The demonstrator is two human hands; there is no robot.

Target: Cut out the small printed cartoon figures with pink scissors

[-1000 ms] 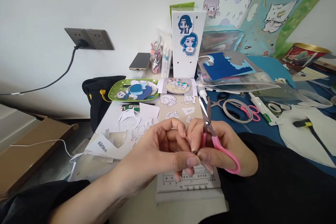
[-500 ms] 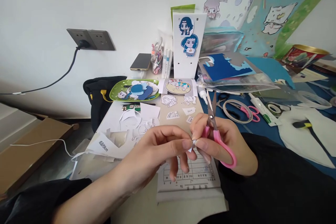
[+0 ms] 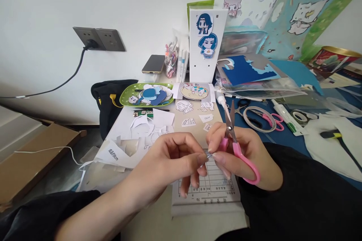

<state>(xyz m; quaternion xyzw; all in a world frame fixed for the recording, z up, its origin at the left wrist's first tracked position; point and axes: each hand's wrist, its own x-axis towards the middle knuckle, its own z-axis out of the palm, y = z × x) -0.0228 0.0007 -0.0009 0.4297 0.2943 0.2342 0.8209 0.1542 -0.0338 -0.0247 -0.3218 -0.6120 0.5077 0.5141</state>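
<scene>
My left hand pinches a tiny piece of paper between thumb and forefinger, mostly hidden by the fingertips. Opposite it, the thumb and forefinger of my right hand come up to the same scrap. Pink-handled scissors hang on my right hand, blades pointing up and slightly apart. Below both hands lies a printed form booklet. Beyond them on the table are paper cutouts with line drawings, among them a face cutout and a small striped piece.
At left lie white paper offcuts and a green tray of blue cut pieces. A white stand with two character stickers is at the back. To the right are a tape roll, a glue tube and blue sheets.
The paper scrap has turned between my fingertips and shows less of its white side. The whole view has shifted slightly. Both hands keep nearly the same pose.
</scene>
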